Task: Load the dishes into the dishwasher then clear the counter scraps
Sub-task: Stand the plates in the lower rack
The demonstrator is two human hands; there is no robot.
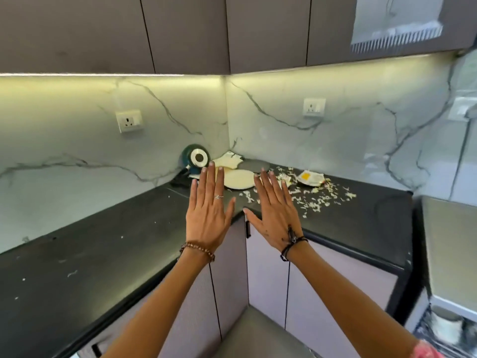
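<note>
Now left hand (pixel 209 215) & right hand (pixel 275 218) flat-fingered above counter (pixel 103 249) corner edge.

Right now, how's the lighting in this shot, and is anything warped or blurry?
Head view: warm strip light under the dark wall cabinets washes the marble backsplash; wide-angle lens bends the black countertop edges; the right margin smears; both hands, left hand and right hand, look sharp.
</note>
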